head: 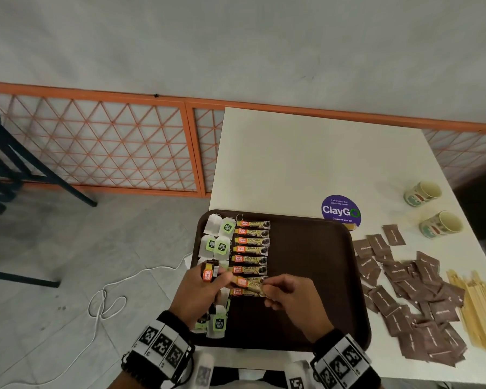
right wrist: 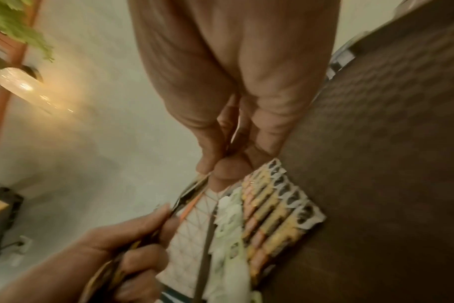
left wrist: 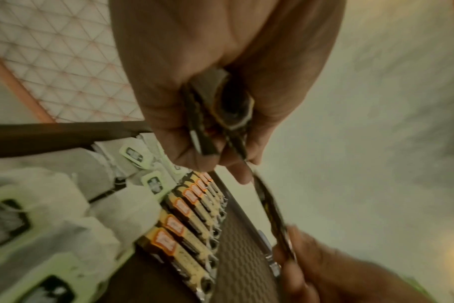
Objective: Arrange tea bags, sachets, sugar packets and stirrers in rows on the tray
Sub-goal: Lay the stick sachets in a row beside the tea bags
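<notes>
— What can you read?
— "Great Taste Granules" on the sachet row [head: 251,249] on the tray [head: 306,276]; "ClayGo" on the counter's sticker [head: 340,210].
— The hands?
— Left hand [head: 198,293] grips spare sachets [head: 209,270]; right hand [head: 292,297] fingers pinch one sachet [head: 246,281] with it. The left wrist view shows the bundle's ends [left wrist: 215,123].

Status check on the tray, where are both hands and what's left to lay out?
Left hand grips spare sachets; right hand pinches one sachet over the row. Sugar packets, stirrers still off tray. Nothing blocking.
</notes>
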The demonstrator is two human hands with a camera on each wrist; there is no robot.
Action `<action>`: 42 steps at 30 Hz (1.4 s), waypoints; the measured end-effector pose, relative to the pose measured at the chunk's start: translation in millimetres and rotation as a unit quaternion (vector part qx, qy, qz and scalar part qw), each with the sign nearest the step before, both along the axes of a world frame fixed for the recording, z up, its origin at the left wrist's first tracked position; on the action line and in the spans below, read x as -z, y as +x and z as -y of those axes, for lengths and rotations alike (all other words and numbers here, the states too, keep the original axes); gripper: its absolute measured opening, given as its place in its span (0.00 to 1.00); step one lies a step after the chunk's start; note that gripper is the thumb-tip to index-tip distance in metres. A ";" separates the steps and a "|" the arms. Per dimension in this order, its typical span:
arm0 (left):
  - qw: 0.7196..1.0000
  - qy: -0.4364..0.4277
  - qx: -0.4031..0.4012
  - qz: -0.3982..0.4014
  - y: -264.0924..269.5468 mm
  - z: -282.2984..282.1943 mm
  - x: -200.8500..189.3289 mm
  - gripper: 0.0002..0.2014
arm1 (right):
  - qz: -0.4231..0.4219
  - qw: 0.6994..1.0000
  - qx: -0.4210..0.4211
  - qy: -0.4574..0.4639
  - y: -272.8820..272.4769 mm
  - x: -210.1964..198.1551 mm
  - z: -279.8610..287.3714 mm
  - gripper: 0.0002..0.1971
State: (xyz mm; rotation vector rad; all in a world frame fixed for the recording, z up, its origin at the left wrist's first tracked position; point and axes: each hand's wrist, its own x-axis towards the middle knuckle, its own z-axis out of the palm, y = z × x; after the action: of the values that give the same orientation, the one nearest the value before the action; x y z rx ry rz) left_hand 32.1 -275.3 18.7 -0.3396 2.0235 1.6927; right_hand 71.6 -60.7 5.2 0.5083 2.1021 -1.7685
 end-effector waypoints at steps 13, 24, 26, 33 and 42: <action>0.998 -0.014 -0.035 0.052 16.3 37.0 10.9 0.13 | -0.058 0.900 -0.247 0.353 33.1 52.2 -3.1 0.04; 0.994 0.040 -0.076 0.063 14.2 29.4 -0.2 0.16 | -0.094 0.897 -0.265 0.340 14.4 61.7 27.9 0.08; 0.990 0.064 -0.097 0.085 13.3 29.4 0.2 0.16 | -0.100 0.903 -0.252 0.333 14.2 53.0 28.9 0.07; 0.966 0.188 -0.050 0.169 13.7 9.1 -8.5 0.23 | -0.102 0.979 -0.145 0.097 3.7 -21.1 52.9 0.09; 0.943 0.267 -0.077 0.185 10.3 -7.0 -21.3 0.29 | -0.032 0.992 -0.118 0.020 -7.0 -33.3 38.7 0.09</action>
State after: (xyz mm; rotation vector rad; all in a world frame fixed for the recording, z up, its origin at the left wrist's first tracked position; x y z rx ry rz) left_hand 42.3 -268.3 39.9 -0.5823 1.2394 2.0094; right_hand 64.6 -99.4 38.5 0.2041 2.1440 -1.6318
